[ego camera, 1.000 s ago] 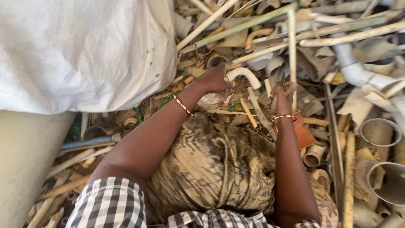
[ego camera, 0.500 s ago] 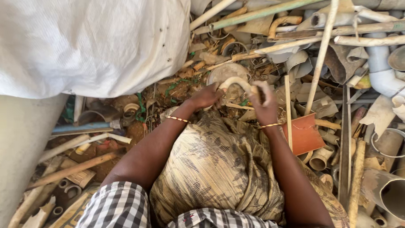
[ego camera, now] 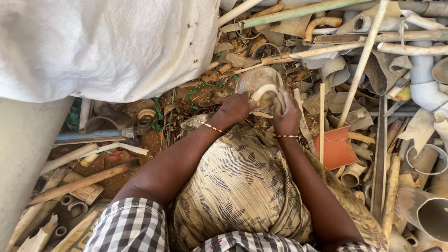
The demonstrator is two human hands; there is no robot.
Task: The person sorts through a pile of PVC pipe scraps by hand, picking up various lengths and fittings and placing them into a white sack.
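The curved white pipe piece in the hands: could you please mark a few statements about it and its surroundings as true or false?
1. Both hands grip the curved white pipe piece. True: the left hand and the right hand meet on it.
2. A large white sack lies at upper left. True.
3. The orange flat piece lies left of the left hand. False: it lies right of the right hand.
4. Both wrists are bare. False: each wears a beaded bracelet.
5. The ground is swept clean. False: broken pipe scraps cover it.
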